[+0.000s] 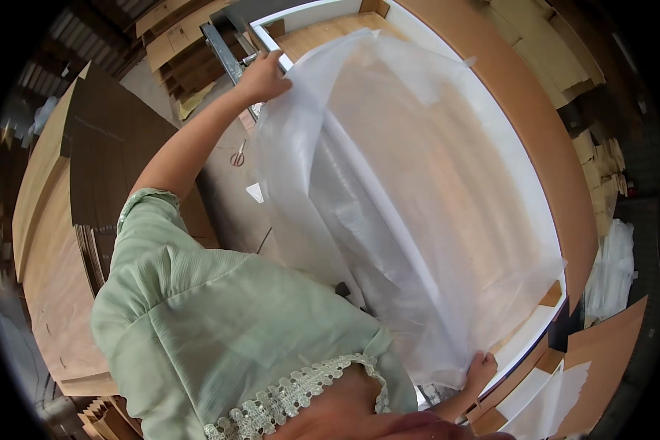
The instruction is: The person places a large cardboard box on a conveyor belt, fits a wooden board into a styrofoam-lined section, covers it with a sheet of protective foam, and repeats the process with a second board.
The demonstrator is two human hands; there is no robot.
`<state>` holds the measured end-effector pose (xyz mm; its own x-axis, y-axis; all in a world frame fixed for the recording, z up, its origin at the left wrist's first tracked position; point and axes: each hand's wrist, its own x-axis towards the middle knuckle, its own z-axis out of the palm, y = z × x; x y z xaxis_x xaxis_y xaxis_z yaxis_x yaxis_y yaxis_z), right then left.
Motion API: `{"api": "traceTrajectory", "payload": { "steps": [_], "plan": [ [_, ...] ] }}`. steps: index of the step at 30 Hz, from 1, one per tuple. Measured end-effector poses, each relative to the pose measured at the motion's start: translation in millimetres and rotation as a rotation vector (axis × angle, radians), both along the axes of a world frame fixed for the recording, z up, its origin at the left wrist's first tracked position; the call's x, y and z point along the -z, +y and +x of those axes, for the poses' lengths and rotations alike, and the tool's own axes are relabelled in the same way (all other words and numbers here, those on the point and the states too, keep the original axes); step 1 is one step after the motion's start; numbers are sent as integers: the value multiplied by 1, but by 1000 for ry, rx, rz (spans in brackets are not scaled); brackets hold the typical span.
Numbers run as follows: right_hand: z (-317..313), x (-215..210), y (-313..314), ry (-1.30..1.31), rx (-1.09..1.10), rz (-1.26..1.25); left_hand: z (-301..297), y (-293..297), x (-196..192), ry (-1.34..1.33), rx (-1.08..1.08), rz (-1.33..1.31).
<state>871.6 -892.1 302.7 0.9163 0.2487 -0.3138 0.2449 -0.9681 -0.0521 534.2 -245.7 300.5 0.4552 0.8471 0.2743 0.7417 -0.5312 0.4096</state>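
Observation:
A wide, cloudy plastic sheet (425,169) is stretched over a long open carton with a white inner lining (524,139). Its near side hangs in folds over the carton's near edge. My left hand (264,78) is closed on the sheet's far left edge, close to the carton's corner. At the lower right, my right hand (481,371) pinches the sheet's other end near the right corner. Through the film a light brown, wood-coloured surface shows, blurred by the plastic. Brown corner pieces (552,295) sit inside the lining.
Red-handled scissors (237,156) and a white scrap (254,193) lie on the floor to the left. Tall stacks of flat cardboard (99,158) stand at the left. An open carton flap (601,352) juts out lower right, and bundled clear plastic (611,268) lies beyond.

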Motion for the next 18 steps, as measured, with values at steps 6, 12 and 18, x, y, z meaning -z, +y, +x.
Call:
{"api": "traceTrajectory", "payload": {
  "steps": [6, 12, 18],
  "plan": [
    [23, 9, -12, -356, 172, 628, 17, -19, 5, -681, -249, -904],
    [39, -3, -6, -455, 51, 96, -31, 58, 37, -641, -506, -398],
    [66, 31, -41, -228, 42, -141, 64, 9, -32, 26, -99, -367]
  ]
}}
